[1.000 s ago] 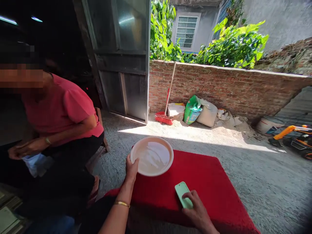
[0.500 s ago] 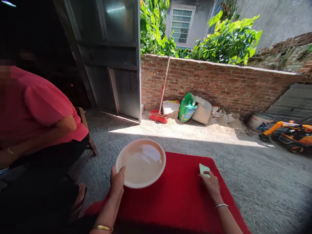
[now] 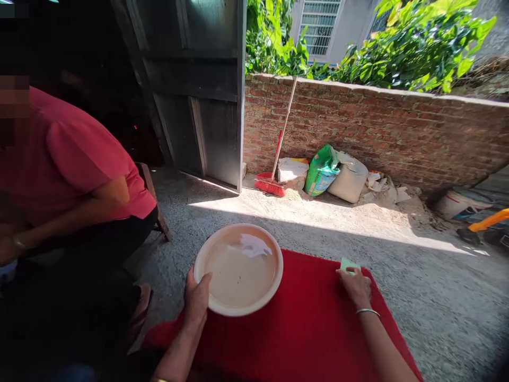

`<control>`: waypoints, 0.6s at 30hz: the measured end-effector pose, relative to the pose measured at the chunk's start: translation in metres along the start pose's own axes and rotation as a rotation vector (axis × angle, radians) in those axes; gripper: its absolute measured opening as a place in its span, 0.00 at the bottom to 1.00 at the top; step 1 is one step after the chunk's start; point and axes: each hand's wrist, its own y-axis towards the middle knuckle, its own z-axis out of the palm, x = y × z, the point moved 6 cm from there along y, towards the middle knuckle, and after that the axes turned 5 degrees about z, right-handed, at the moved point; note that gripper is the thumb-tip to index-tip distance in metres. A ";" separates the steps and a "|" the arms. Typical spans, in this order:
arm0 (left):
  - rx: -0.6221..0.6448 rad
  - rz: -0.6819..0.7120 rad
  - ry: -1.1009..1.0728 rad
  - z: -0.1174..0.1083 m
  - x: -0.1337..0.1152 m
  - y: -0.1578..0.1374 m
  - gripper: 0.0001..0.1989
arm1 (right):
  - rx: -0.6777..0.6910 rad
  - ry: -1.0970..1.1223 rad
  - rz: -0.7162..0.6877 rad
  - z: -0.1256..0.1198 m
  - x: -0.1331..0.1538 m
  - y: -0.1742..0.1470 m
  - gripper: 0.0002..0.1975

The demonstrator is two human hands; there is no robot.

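Plainly, left grip (image 3: 198, 297) clamps the basin (image 3: 242, 311) at its left edge, right grip (image 3: 357, 287) the phone (image 3: 350, 262) jutting ahead.

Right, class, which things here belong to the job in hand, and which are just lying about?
In the job, it seems:
- basin, its rim in the left hand
- green thing, right hand on it
- red cloth, underneath

Lying about:
- broom
- green sack
- pale sack
- bucket
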 end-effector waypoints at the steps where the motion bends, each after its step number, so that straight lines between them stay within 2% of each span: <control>1: -0.003 -0.003 -0.004 0.000 0.000 0.000 0.29 | 0.031 0.001 -0.030 0.015 0.014 -0.009 0.26; 5: 0.008 -0.023 -0.018 0.003 -0.003 -0.004 0.27 | 0.166 0.056 -0.285 0.086 0.078 -0.070 0.21; 7: 0.015 -0.033 -0.016 0.005 -0.006 -0.006 0.27 | 0.243 0.095 -0.398 0.105 0.094 -0.094 0.19; 8: 0.017 -0.033 -0.015 0.005 -0.008 -0.008 0.27 | 0.273 0.113 -0.434 0.106 0.096 -0.099 0.17; 10: 0.017 -0.022 -0.017 0.007 -0.011 -0.009 0.27 | 0.282 0.133 -0.444 0.093 0.085 -0.093 0.18; 12: 0.018 -0.009 -0.025 0.007 -0.013 -0.010 0.28 | 0.215 0.127 -0.381 0.061 0.059 -0.069 0.20; 16: 0.010 -0.003 -0.004 0.007 -0.009 -0.010 0.26 | 0.004 0.048 -0.123 -0.016 -0.004 -0.009 0.23; 18: 0.007 0.003 0.007 0.007 -0.007 -0.009 0.25 | -0.089 0.008 -0.023 -0.038 -0.021 0.008 0.25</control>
